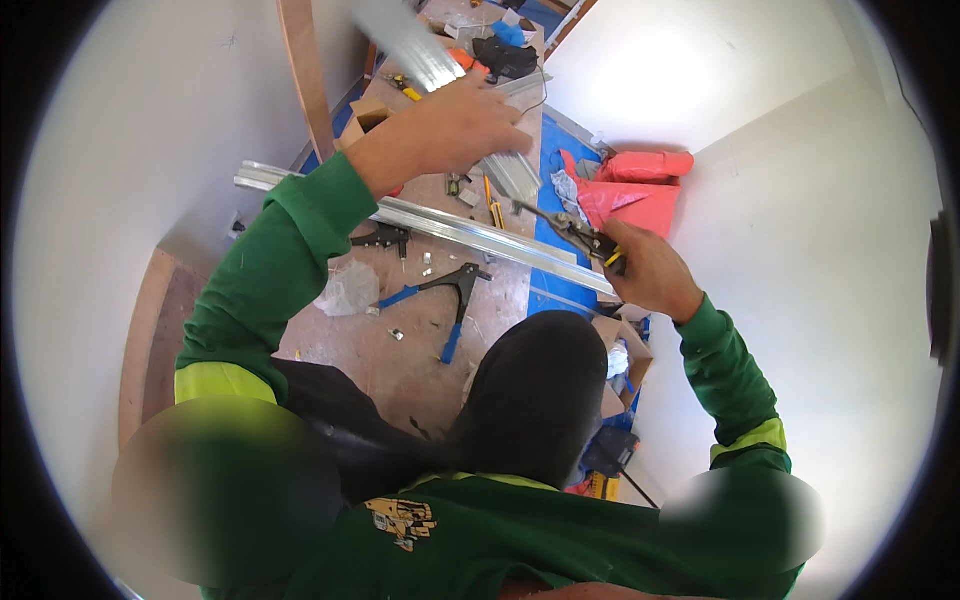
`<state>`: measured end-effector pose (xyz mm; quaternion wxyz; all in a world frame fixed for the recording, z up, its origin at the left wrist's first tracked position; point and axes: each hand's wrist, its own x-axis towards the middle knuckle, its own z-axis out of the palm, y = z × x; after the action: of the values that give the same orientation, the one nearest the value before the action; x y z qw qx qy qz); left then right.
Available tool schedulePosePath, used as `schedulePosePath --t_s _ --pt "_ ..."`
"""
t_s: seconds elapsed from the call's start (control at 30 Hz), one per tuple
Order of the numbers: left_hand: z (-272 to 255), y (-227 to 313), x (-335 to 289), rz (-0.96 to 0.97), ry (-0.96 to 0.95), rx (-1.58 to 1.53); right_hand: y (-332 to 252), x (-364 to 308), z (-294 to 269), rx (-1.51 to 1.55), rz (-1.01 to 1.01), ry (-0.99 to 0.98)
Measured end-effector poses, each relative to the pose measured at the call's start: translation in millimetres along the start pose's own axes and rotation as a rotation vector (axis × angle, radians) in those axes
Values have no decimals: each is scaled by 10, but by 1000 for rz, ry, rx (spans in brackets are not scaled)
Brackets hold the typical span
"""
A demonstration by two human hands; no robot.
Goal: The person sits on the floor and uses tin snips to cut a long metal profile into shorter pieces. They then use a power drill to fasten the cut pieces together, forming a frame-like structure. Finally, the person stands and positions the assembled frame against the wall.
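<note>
Brown board (400, 375) below two hands (445, 135) (655, 272) with one channel (514, 178), one cutter (577, 232)

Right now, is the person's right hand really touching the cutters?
Touching. The head view shows the right hand wrapped around the back end of the cutters.

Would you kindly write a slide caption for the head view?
Left hand holding a metal channel, right hand holding snips near its end.

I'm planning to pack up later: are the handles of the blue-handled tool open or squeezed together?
Open: the blue-handled tool lies with its blue handles spread wide apart.
</note>
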<state>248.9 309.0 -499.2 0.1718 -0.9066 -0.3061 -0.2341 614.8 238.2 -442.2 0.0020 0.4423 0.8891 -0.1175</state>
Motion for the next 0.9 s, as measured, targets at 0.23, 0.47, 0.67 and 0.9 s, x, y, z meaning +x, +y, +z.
schedulePosePath --t_s 0.23,0.47,0.67,0.9 --pt "-502 -160 20 -388 50 35 -183 205 392 1010 143 466" --pt "-910 11 141 -384 174 48 -761 1120 76 1368 -116 730" --pt "-1119 -47 -1 -428 220 94 -1127 1260 -110 1095 -272 897" --pt "-1129 -51 8 -427 414 192 -1299 1353 -180 1308 -133 817"
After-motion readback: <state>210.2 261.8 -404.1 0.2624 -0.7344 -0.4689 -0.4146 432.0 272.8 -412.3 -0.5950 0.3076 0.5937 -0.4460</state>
